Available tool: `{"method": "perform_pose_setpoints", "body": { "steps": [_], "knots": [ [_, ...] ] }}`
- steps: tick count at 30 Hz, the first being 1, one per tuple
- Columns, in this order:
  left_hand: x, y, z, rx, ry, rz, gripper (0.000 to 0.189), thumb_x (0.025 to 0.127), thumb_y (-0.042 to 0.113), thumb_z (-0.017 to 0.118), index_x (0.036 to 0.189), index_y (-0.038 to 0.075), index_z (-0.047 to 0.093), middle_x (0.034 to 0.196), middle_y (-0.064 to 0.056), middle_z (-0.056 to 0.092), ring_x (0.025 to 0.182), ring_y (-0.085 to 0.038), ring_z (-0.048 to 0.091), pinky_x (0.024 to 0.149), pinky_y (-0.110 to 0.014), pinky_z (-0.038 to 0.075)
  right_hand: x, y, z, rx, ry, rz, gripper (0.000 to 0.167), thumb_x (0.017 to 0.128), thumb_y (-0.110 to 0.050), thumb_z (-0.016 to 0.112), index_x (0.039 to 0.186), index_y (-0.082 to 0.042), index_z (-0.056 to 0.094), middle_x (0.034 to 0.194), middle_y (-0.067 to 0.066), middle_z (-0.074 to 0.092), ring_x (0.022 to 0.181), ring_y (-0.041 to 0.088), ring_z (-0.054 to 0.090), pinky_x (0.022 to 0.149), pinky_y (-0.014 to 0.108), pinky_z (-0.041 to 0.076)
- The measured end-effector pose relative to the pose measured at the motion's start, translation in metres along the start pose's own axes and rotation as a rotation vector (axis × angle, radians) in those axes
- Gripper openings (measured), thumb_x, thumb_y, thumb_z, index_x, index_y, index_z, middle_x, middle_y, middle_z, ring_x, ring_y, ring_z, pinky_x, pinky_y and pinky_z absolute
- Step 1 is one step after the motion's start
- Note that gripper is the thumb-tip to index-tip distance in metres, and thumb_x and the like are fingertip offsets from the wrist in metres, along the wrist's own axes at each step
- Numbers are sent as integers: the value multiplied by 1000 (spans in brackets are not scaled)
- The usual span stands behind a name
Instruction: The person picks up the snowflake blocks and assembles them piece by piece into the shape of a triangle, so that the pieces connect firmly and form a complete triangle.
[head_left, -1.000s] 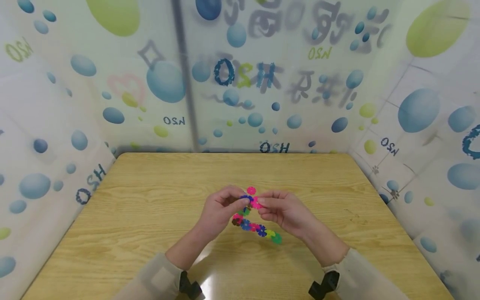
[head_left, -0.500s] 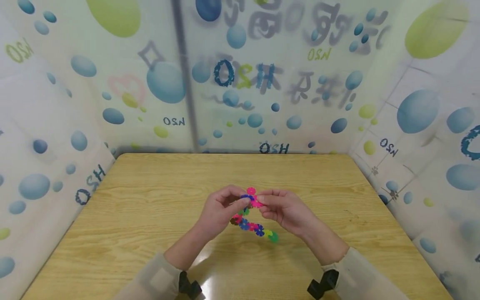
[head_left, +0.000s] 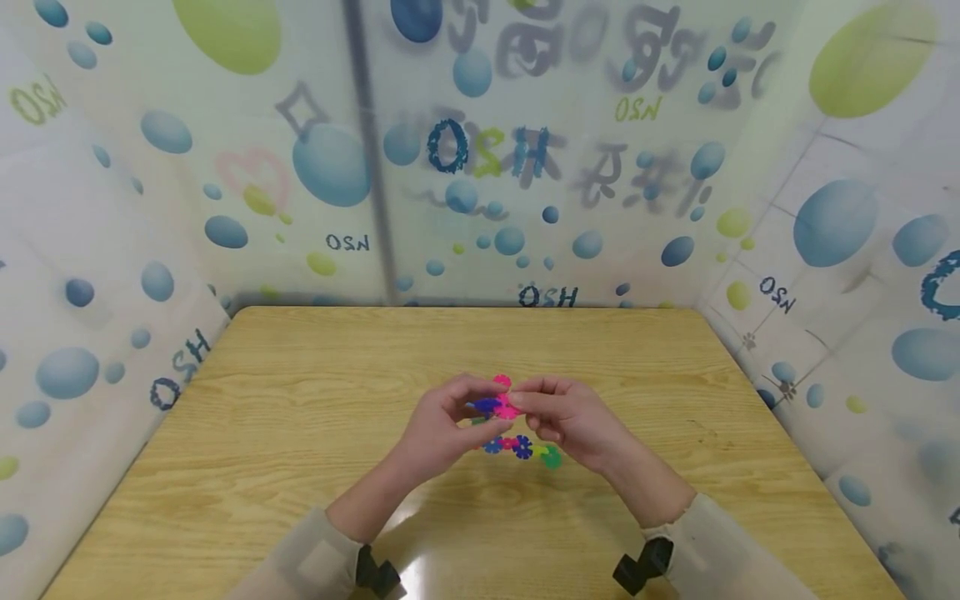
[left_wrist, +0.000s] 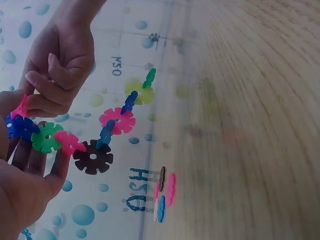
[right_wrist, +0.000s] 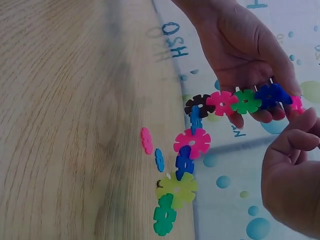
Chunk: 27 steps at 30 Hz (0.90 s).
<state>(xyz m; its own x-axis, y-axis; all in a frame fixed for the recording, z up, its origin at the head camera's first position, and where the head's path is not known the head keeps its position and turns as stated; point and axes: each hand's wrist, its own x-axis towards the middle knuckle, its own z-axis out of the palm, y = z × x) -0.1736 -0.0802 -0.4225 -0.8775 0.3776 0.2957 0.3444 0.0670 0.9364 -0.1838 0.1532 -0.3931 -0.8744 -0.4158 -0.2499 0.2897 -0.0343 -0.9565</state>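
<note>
Between both hands is a chain of flower-shaped interlocking plastic discs [right_wrist: 246, 101], in pink, green, blue, black and yellow. My left hand [head_left: 442, 421] has its thumb and index finger spaced apart around the dark blue end disc [right_wrist: 271, 95]; in the right wrist view its other fingers lie behind the chain. My right hand [head_left: 573, 417] pinches a pink disc [head_left: 507, 407] right at that blue disc. The chain bends at a black disc [left_wrist: 93, 157], and its far part hangs away from the hands, ending in a green disc [right_wrist: 164, 215].
Several loose discs lie on the wooden table [head_left: 315, 358] beyond the hands, among them a pink one [right_wrist: 146, 141] and a blue one [right_wrist: 159, 160]. Patterned curtain walls [head_left: 300, 167] enclose the table's back and sides. A black wrist camera [head_left: 377, 573] sits at the left sleeve.
The left thumb and index finger have parted from their pinch, the thumb dropping lower. The blue disc has turned more edge-on. The chain's hanging part has shifted slightly.
</note>
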Motion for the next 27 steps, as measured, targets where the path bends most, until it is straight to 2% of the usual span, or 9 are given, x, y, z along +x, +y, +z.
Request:
{"method": "perform_pose_setpoints", "body": {
  "steps": [4,7,12,15,18,21,24,27],
  "knots": [
    [0,1,0,15,5,-12,32,97,11,85,127,14,76,128,-6,74,110,-18,73,98,-32,63,1,2,2,-5,-15,-10,12,108,-22,72,114,-12,74,86,-4,66,66,8,50,57,19,39],
    [-1,1,-2,12,14,-14,31,97,11,85,126,14,75,127,-5,75,109,-17,73,97,-32,63,3,3,1,-58,-13,-26,16,109,-26,71,113,-11,73,88,-3,67,71,10,54,60,21,41],
    [-2,1,-8,-38,30,10,32,97,8,84,128,9,73,125,-11,77,108,-15,75,95,-31,63,17,10,-17,-326,22,-77,32,109,-36,69,118,-5,72,100,2,72,89,19,64,73,31,50],
    [-2,1,-13,-58,35,27,33,97,6,83,129,6,73,125,-15,77,106,-13,76,93,-30,63,31,20,-34,-479,38,-61,38,108,-37,70,125,-3,73,111,10,75,98,25,68,81,36,54],
    [-3,0,-16,-65,37,36,33,98,5,82,129,6,73,125,-17,77,105,-12,75,92,-29,64,45,32,-47,-588,36,-22,36,107,-36,72,127,-6,74,115,12,75,99,25,68,82,37,55],
    [-4,0,-17,-70,38,36,33,98,4,82,129,5,73,125,-19,76,104,-12,75,91,-29,64,59,43,-54,-671,46,2,27,107,-32,73,122,-11,77,110,8,74,95,22,65,77,33,54],
    [-4,0,-18,-74,41,23,33,97,4,82,129,5,73,125,-19,76,104,-12,75,88,-28,64,72,48,-56,-720,52,-9,20,106,-29,74,119,-15,79,109,4,74,93,19,63,76,31,54],
    [-4,1,-20,-74,42,14,32,98,5,82,128,6,73,125,-18,76,103,-13,75,83,-27,64,83,50,-53,-752,26,-34,19,105,-27,74,121,-18,78,113,2,76,97,19,66,82,32,55]
  ]
}}
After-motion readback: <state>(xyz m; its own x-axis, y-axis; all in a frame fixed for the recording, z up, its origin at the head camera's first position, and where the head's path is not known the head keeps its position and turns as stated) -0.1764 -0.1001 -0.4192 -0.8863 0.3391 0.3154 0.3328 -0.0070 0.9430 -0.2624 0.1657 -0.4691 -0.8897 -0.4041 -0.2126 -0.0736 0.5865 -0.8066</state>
